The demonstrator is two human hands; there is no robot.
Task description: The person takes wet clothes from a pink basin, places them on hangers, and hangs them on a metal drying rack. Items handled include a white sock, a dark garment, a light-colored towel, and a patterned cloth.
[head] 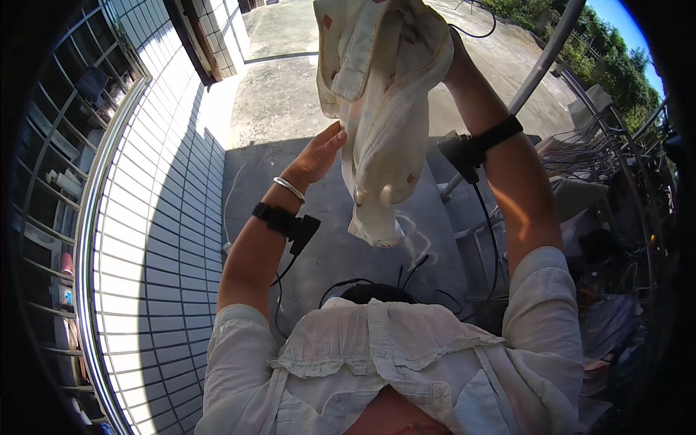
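A cream cloth garment (pixel 389 130) with small reddish diamond patches and yellowish edging hangs in loose folds before me. My left hand (pixel 322 152) is at its left edge, thumb towards the cloth and fingertips partly behind it; whether it grips the fabric cannot be told. My right hand (pixel 455 54) is raised at the garment's upper right side, its fingers mostly hidden behind the cloth. The lower end of the garment narrows and hangs free above the grey floor. Both forearms wear black straps with small devices and cables.
A white tiled wall (pixel 168 228) and a barred window (pixel 54 217) stand at the left. At the right are a metal rack with clothes hangers (pixel 592 144), a slanting metal pole (pixel 549 51) and a dark bucket (pixel 485 310). Concrete floor (pixel 283 103) stretches ahead.
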